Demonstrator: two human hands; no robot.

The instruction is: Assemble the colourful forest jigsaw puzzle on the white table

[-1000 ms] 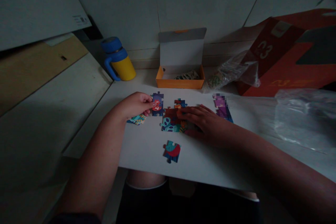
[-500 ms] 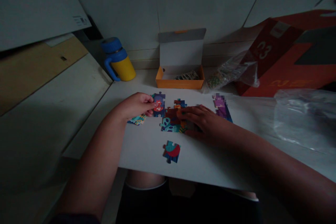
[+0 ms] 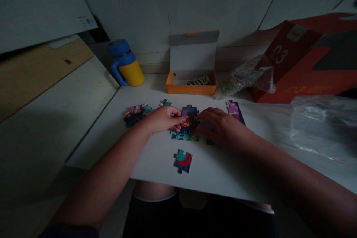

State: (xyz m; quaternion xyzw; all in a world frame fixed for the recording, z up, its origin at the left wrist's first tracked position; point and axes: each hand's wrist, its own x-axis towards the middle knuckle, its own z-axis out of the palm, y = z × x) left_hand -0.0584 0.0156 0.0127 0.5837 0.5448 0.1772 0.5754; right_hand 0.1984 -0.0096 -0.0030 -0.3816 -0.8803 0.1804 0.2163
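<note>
Tabletop (image 3: 161,158): left fingers (image 3: 176,120) pinch puzzle piece (image 3: 189,114), now over joined pieces (image 3: 181,136); right fingers (image 3: 209,113) apart.

The puzzle piece (image 3: 187,115) is looking like smooth printed card. The counter (image 3: 156,156) is showing a smooth, matt finish. The crumpled bag (image 3: 320,130) is shining as clear, glossy plastic, while the open box (image 3: 192,89) is appearing as matt cardboard and the mug (image 3: 133,72) as smooth plastic.
</note>
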